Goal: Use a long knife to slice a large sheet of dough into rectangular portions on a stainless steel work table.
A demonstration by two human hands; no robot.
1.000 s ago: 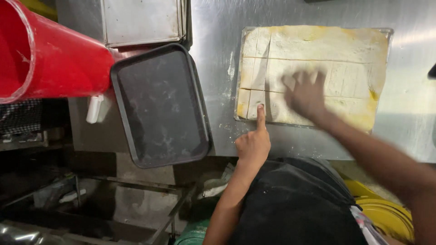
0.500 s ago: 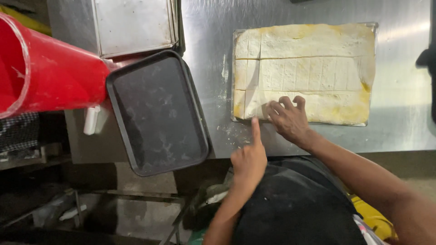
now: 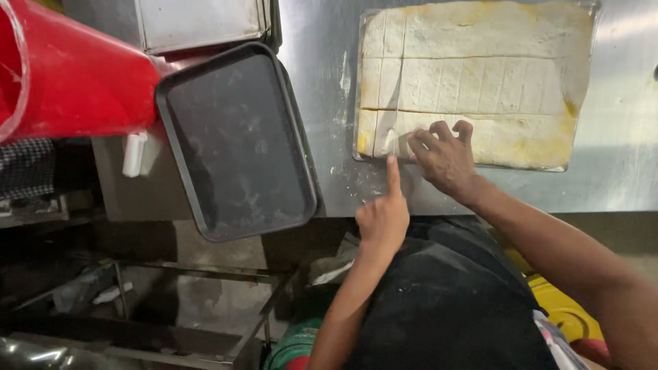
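A pale rectangular sheet of dough [image 3: 493, 75], scored into strips and small squares, lies on the steel table [image 3: 617, 171]. My left hand [image 3: 384, 216] is closed at the table's near edge with the index finger stretched along a thin knife [image 3: 392, 116]. The knife's blade lies across the left end of the dough. My right hand [image 3: 445, 157] rests flat on the dough's near edge just right of the blade, fingers spread and touching the dough.
A dark empty baking tray [image 3: 240, 144] overhangs the table's left corner. A red bucket [image 3: 75, 75] lies tilted at far left, with a steel container [image 3: 202, 20] behind the tray. Below are a metal frame and a yellow object [image 3: 569, 308].
My right hand has slid from the middle of the dough down to its near left edge beside the blade. My left hand has stayed at the table edge.
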